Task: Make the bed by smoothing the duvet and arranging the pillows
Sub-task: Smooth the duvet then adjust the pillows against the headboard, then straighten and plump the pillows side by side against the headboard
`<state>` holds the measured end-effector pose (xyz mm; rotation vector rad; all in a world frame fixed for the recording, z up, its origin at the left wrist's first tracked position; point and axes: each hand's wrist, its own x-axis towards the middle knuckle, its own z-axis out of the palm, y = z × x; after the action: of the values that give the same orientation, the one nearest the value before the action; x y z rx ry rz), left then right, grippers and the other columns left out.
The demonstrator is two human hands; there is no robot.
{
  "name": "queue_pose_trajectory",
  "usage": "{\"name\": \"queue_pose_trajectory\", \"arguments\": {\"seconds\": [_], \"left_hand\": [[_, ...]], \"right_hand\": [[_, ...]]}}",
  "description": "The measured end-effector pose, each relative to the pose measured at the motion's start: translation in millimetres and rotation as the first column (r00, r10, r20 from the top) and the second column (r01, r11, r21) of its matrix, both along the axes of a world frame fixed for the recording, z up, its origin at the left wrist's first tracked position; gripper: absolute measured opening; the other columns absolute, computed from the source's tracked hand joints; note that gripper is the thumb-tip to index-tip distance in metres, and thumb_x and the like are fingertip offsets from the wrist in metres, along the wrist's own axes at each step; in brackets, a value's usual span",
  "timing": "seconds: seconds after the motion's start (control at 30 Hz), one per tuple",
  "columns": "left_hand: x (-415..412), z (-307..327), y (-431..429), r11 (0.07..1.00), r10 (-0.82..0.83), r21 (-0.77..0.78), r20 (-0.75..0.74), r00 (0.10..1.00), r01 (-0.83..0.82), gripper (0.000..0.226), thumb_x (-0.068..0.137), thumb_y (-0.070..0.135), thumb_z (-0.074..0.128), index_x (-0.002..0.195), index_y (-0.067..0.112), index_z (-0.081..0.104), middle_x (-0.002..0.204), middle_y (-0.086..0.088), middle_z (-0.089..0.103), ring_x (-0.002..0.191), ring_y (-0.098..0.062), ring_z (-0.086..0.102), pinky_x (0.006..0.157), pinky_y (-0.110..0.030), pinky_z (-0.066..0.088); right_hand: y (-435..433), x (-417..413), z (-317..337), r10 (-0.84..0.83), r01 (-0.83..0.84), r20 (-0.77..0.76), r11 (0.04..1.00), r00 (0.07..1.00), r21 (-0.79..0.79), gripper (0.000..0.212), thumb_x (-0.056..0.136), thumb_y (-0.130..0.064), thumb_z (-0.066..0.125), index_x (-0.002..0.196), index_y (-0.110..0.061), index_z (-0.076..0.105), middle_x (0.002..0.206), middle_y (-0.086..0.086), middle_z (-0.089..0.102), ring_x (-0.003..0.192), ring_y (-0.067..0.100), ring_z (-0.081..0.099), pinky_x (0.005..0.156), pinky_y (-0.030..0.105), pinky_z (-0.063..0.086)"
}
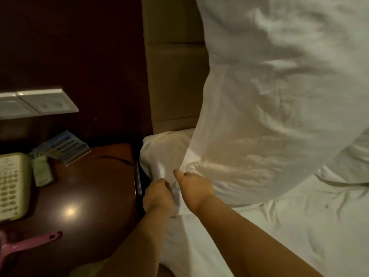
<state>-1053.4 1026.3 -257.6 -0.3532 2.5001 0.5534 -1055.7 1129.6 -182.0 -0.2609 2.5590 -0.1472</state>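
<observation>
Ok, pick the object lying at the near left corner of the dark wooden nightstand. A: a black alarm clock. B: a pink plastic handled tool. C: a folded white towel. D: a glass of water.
B: a pink plastic handled tool lies at the near left corner of the glossy dark wooden nightstand, nearer than the pale push-button telephone.

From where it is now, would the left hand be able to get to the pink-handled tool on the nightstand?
Probably yes. The left hand is at the bed's edge beside the nightstand, and the pink-handled tool lies in the open with bare tabletop between. But its fingers seem closed on the white bedding, so it would need to let go first.
</observation>
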Motion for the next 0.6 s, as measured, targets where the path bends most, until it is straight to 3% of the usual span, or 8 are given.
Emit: {"name": "queue_pose_trajectory", "arguments": {"seconds": [0.13,0.27,0.43,0.6], "left_hand": [[20.8,46.5,9.5,0.993,-0.113,-0.027,-0.071,0.991,0.112,0.024,0.096,0.022,0.044,0.106,0.014,0.064,0.114,-0.008,0.06,0.103,-0.027,0.059,0.08,-0.033,0.05],[55.7,106.9,47.1,0.935,-0.354,-0.088,-0.211,0.911,0.343,0.023,0.092,0.016,0.046,0.101,0.017,0.067,0.11,-0.004,0.062,0.1,-0.025,0.06,0.082,-0.034,0.052],[97.5,187.9,102.5,0.697,-0.715,-0.275,-0.349,0.606,0.663,0.024,0.094,0.02,0.049,0.111,0.019,0.066,0.118,-0.003,0.057,0.109,-0.022,0.055,0.091,-0.032,0.044],[111.7,228.1,128.0,0.422,-0.901,-0.484,-0.317,0.297,0.767,0.027,0.095,0.022,0.045,0.115,0.021,0.063,0.119,-0.004,0.053,0.113,-0.022,0.05,0.095,-0.033,0.039]], "right_hand": [[16.0,36.0,30.7,-0.102,0.098,-0.086,0.994,0.991,-0.051,0.044,0.089,0.001,0.047,0.13,-0.012,0.038,0.116,0.016,0.057,0.103,0.036,0.058,0.071,0.037,0.041],[50.2,79.0,75.1,-0.286,0.277,-0.198,0.958,0.938,-0.073,0.037,0.089,0.001,0.048,0.122,-0.013,0.043,0.112,0.013,0.06,0.097,0.035,0.061,0.074,0.038,0.046],[92.7,133.5,133.9,-0.424,0.422,-0.342,0.903,0.838,-0.086,0.023,0.093,-0.008,0.044,0.115,-0.013,0.046,0.114,0.012,0.06,0.101,0.034,0.061,0.08,0.039,0.045],[110.4,159.7,169.5,-0.507,0.534,-0.395,0.844,0.766,-0.048,0.017,0.094,-0.014,0.045,0.111,-0.013,0.048,0.114,0.011,0.06,0.101,0.032,0.06,0.081,0.039,0.045]]}}
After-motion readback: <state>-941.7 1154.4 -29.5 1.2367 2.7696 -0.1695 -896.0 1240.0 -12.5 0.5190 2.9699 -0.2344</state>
